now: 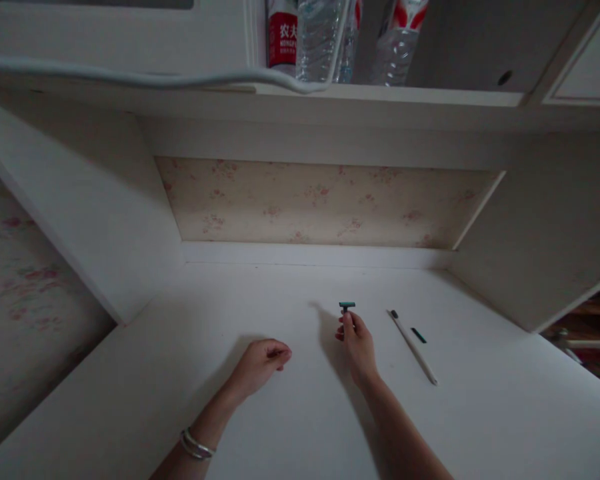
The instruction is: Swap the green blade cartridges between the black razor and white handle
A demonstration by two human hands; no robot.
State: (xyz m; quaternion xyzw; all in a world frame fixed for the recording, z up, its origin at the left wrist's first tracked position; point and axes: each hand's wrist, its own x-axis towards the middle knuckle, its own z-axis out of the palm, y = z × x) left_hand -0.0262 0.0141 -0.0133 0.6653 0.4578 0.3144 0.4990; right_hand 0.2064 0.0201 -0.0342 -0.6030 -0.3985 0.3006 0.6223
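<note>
In the head view, the right hand (360, 343) grips a razor (347, 305) over the counter (300, 420), to the left of a white stick (414, 347) and green strip (419, 335). The left hand (261, 365), apart from the razor, is curled closed.

Over the desk (300, 427) I see a razor (347, 305) in the right hand (361, 345), the left hand (261, 365) left of it; rightward lie a stick (414, 349), then a strip (419, 335). Bottles (321, 41) stand on the shelf (430, 97) above.
</note>
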